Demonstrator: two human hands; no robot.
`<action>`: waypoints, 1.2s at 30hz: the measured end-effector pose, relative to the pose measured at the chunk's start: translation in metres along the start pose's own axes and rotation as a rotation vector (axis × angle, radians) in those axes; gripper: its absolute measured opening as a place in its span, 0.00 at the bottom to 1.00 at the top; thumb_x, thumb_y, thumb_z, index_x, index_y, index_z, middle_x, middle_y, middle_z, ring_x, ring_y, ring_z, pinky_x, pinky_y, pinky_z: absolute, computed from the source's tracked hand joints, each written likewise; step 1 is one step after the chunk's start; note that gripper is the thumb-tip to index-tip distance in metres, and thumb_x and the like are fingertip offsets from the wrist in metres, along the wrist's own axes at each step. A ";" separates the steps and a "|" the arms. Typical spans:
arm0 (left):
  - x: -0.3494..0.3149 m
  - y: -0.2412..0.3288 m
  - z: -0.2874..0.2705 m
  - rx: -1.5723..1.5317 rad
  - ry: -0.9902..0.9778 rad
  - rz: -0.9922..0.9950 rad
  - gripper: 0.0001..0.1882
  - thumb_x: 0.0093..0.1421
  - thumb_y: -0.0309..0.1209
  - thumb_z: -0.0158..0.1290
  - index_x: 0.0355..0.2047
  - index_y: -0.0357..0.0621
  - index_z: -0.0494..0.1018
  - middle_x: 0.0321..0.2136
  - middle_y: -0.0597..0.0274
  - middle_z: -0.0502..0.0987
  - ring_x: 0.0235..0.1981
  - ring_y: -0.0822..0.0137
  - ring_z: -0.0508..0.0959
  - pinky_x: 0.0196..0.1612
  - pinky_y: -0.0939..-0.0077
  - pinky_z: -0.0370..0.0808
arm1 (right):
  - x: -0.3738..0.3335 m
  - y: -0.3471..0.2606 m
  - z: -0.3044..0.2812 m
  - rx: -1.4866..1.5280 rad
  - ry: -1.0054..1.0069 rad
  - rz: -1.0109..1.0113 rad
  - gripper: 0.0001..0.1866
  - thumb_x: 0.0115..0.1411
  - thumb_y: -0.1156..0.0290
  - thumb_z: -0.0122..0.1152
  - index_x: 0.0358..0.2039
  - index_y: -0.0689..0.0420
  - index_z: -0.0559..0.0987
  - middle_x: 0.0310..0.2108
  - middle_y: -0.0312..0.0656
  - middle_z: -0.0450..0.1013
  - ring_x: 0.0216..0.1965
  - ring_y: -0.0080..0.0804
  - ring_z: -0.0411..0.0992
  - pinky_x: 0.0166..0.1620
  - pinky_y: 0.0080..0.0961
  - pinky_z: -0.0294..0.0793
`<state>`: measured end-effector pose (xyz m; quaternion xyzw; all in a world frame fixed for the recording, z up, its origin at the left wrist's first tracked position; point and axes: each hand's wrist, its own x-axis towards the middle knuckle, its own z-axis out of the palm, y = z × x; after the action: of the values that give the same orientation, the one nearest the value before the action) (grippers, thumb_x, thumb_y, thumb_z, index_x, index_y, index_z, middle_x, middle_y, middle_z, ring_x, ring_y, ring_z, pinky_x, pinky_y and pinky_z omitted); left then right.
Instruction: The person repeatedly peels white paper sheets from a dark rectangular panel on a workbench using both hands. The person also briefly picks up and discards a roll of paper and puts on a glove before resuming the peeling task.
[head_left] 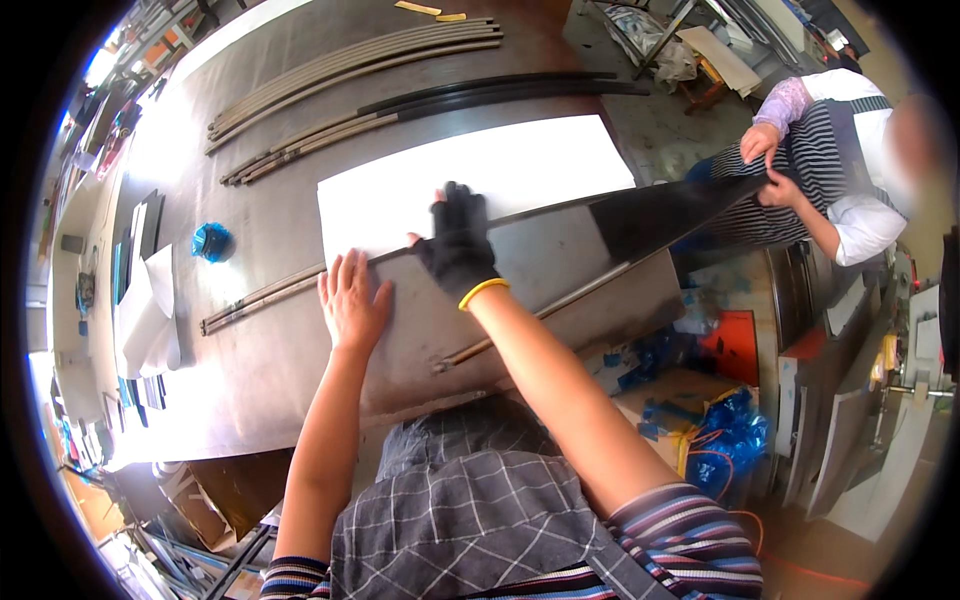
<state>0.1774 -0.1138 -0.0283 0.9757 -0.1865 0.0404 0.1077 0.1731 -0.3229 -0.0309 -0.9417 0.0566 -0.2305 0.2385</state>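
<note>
My bare left hand [354,305] lies flat, fingers stretched, at the near left corner of a white sheet [545,165] on the metal table. The ends of two thin brown rods [265,298] touch the table beside it. My right hand [457,238], in a black glove with a yellow cuff, presses down with its fingers extended over the sheet's near edge, where a dark strip runs. Black material [660,215] stretches rightward from the table to a co-worker's two hands [775,188]. Another rod [535,318] runs under my right forearm.
Several brown rods [350,78] and others with black ends [490,97] lie farther back on the metal table [260,390]. A blue crumpled bundle [211,242] sits at left. A striped-aproned co-worker [815,150] stands at right, near blue plastic [730,440] and an orange cord [810,570].
</note>
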 end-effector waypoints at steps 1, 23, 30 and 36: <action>-0.002 -0.005 0.004 0.033 -0.021 -0.020 0.33 0.57 0.44 0.57 0.60 0.44 0.66 0.62 0.57 0.64 0.67 0.58 0.56 0.68 0.53 0.48 | -0.002 0.020 0.010 -0.117 0.087 0.015 0.37 0.50 0.55 0.67 0.55 0.66 0.69 0.61 0.59 0.59 0.64 0.56 0.54 0.67 0.52 0.46; -0.052 -0.325 -0.044 -0.961 0.318 -1.144 0.20 0.57 0.37 0.59 0.45 0.35 0.77 0.28 0.57 0.80 0.27 0.69 0.80 0.28 0.75 0.76 | -0.020 -0.008 -0.003 -0.270 -0.193 -0.313 0.49 0.54 0.51 0.60 0.67 0.63 0.50 0.69 0.59 0.45 0.70 0.59 0.43 0.69 0.58 0.36; -0.041 -0.310 -0.068 -0.970 0.303 -1.131 0.14 0.56 0.30 0.59 0.40 0.32 0.76 0.27 0.58 0.80 0.22 0.71 0.79 0.22 0.80 0.76 | -0.041 -0.162 0.070 0.116 -0.326 -0.354 0.46 0.56 0.51 0.62 0.66 0.62 0.53 0.67 0.58 0.50 0.68 0.56 0.48 0.69 0.55 0.42; -0.044 -0.331 -0.085 -1.120 0.103 -1.116 0.14 0.55 0.28 0.59 0.39 0.31 0.75 0.28 0.56 0.80 0.24 0.69 0.82 0.24 0.80 0.77 | -0.074 -0.158 0.037 0.309 -0.065 0.176 0.20 0.63 0.63 0.54 0.51 0.63 0.74 0.47 0.51 0.75 0.48 0.44 0.74 0.53 0.36 0.71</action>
<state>0.2569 0.2212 -0.0155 0.7226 0.3428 -0.0742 0.5957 0.1235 -0.1517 -0.0147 -0.8921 0.0951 -0.1842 0.4015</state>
